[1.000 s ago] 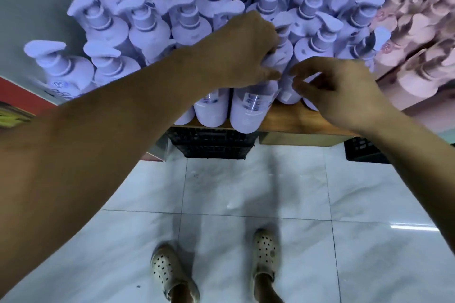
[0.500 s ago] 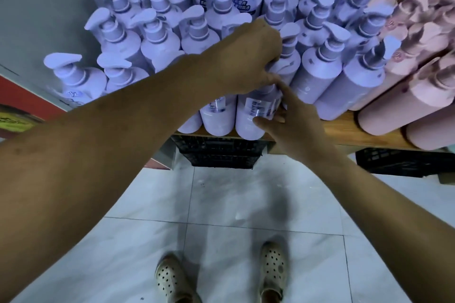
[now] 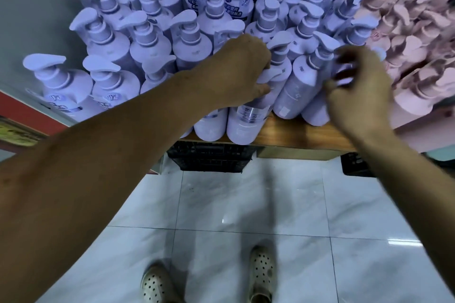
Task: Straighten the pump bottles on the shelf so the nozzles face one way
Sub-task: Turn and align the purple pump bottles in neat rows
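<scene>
Lilac plastic pump bottles (image 3: 152, 39) stand packed on the wooden shelf (image 3: 290, 134), nozzles mostly leftward. The left hand (image 3: 242, 70) grips a front-row bottle's pump head (image 3: 269, 74), presumably to turn it. The right hand (image 3: 357, 94), half a second ago flat on that bottle's label, now hovers half-open beside the next bottle (image 3: 299, 81).

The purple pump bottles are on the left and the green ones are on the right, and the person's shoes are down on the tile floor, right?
Nearly. In the head view the plastic pump bottles on the right are pink, not green. The purple plastic pump bottles are on the left, and the perforated cream shoes stand on the glossy tile floor.
</scene>
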{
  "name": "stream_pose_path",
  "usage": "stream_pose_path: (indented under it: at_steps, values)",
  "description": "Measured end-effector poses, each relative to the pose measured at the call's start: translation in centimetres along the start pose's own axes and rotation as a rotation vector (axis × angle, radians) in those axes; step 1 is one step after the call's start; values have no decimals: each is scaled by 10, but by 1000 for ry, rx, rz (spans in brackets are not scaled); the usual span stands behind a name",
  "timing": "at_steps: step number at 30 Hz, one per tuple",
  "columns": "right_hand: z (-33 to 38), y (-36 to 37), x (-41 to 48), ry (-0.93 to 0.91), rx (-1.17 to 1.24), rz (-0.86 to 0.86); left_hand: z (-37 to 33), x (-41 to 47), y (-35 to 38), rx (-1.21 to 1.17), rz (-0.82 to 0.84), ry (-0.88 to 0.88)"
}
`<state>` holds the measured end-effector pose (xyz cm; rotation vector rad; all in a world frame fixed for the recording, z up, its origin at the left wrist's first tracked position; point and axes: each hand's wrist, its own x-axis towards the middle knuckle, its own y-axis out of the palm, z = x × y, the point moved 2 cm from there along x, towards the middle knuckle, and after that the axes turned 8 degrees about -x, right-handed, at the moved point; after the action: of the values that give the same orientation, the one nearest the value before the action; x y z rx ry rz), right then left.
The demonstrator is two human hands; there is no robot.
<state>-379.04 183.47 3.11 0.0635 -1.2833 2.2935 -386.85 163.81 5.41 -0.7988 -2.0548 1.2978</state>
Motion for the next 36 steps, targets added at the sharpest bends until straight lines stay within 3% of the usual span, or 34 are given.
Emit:
stream_pose_path:
  at_steps: [3,7,10,17,28,32,36]
  values:
    - [-11,-41,43,-149,-269,-70,1,-2,2,-36,-12,-15]
    - [-9,-25,63,-404,-571,270,-3,-5,1,-56,-8,-62]
    - [-5,-2,64,-357,-517,399,-5,-4,0,-49,-1,-85]
    - [-1,8,69,-266,-440,304,-6,-5,0,-17,3,-99]
    - [4,-6,36,-344,-479,219,-7,-5,-1,0,-5,-80]
    - [1,0,25,-250,-456,162,-7,-5,0,17,-3,-82]
    - [6,-8,26,-254,-265,216,-6,-5,0,16,3,-80]
